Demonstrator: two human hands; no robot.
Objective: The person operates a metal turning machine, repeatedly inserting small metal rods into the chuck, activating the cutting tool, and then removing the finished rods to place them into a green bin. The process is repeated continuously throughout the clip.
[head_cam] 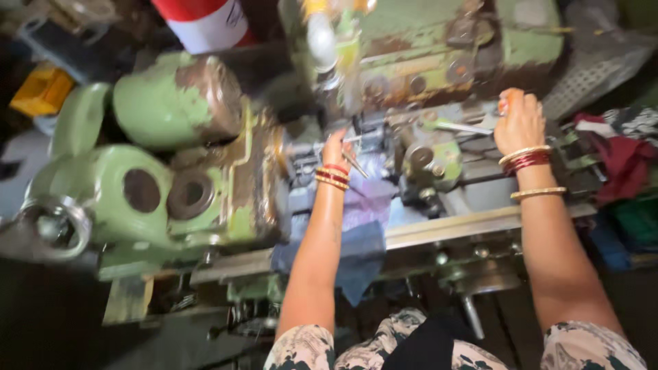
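Left hand (336, 148): reaches forward over the lathe bed, wrist ringed with red and gold bangles (332, 177). The fingers (339, 139) are curled around the thin metal rod (327, 142) that runs sideways from the chuck area; the picture is blurred, so whether they clamp it or only touch it cannot be told. A slim silver tool (356, 164) angles down just below the fingertips, close to the palm.

Right hand (519, 123): raised at the far right of the carriage, fingers (524, 103) closed into a fist around an orange-tipped handle (504, 103), of which only the end shows above the knuckles. Gold and red bangles sit on this wrist too.

Lathe (205, 178): old, green paint worn to rust, headstock well to the left of the left fingers. The tool post (428, 154) stands between the two hands, with a flat wrench (462, 127) lying just left of the right fist.

Blue cloth (363, 233): draped over the bed rail (466, 223), below the left wrist.

Red and white cylinder (205, 20): beyond the headstock, well away from both hands.

Red fabric heap (620, 164): right of the right wrist.
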